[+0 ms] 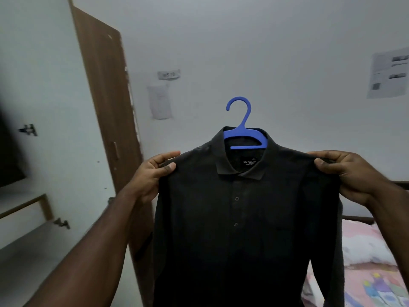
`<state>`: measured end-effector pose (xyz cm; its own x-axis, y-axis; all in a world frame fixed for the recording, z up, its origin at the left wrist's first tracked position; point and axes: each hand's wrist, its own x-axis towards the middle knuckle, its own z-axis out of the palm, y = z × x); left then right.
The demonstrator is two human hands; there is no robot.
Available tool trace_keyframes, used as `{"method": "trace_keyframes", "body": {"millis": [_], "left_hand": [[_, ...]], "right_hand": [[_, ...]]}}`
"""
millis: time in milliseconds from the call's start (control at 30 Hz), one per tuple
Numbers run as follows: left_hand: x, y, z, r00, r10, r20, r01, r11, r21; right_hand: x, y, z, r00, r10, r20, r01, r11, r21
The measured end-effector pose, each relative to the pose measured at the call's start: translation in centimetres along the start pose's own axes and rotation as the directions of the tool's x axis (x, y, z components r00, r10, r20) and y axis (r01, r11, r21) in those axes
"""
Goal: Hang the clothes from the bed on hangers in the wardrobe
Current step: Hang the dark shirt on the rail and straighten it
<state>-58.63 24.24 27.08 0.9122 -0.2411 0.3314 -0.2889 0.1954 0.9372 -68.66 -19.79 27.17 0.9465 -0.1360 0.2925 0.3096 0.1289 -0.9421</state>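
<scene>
Shirt: we hold a dark collared shirt (243, 229) up in front of us, its front facing us, buttoned down the placket, with a small label reading "NO FUSS" inside the neck.
Hanger: a blue plastic hanger (242, 131) sits inside the shirt; its hook and the middle of its bar show above the open collar, the arms hidden under the cloth.
Left hand: our left hand (152, 176) pinches the shirt's shoulder on the left of the view, thumb on the front of the fabric, fingers (164, 156) curled behind it.
Right hand: our right hand (349, 171) grips the other shoulder the same way, thumb in front, fingers wrapped over the top edge.
Where the shirt is: in the air between our two hands, against the pale wall, clear of the bed and well to the right of the wardrobe.
Wardrobe: its brown door (106, 103) stands open at the left, with white shelves (24, 204) and metal hinges visible inside; this part is blurred.
Bed: at lower right, a bed (371, 262) with pink patterned bedding lies partly behind the shirt's sleeve.
Wall: a printed sheet (388, 73) is stuck at upper right; a small tag and a paper hang near the door, too blurred for us to read.
</scene>
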Motion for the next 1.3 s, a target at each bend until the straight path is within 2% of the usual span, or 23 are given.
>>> {"method": "trace_keyframes", "body": {"millis": [167,300,500,667,833,1100,1300], "left_hand": [[-3.8,3.2,-2.9,0.986,0.049,-0.162,-0.051,0.999,-0.008],[-6.6,4.9,-5.9,0.962,0.075,-0.261,-0.074,0.997,0.011],[-11.6,6.4,-12.7,0.915,0.075,-0.397,-0.073,0.997,0.021],[-17.1,7.9,-16.5,0.894,0.086,-0.439,-0.096,0.995,0.000],[-22.5,9.9,-18.5,0.870,0.092,-0.484,-0.113,0.994,-0.014],[-29.6,13.5,-20.9,0.842,0.092,-0.532,-0.106,0.994,0.005],[-32.0,15.3,-23.3,0.808,0.079,-0.584,-0.081,0.996,0.023]], "right_hand": [[0.7,0.0,3.9,0.997,-0.018,0.073,0.015,0.999,0.037],[1.2,0.6,7.7,0.993,-0.050,0.111,0.032,0.987,0.155],[0.7,1.4,14.0,0.943,-0.004,0.332,-0.085,0.964,0.253],[-1.2,1.4,19.5,0.901,-0.043,0.431,-0.109,0.940,0.322],[-3.2,0.6,24.8,0.845,-0.047,0.532,-0.108,0.961,0.256],[-5.9,0.2,31.0,0.785,-0.021,0.620,-0.115,0.977,0.178],[-5.2,0.8,35.5,0.790,-0.006,0.613,-0.095,0.987,0.132]]}}
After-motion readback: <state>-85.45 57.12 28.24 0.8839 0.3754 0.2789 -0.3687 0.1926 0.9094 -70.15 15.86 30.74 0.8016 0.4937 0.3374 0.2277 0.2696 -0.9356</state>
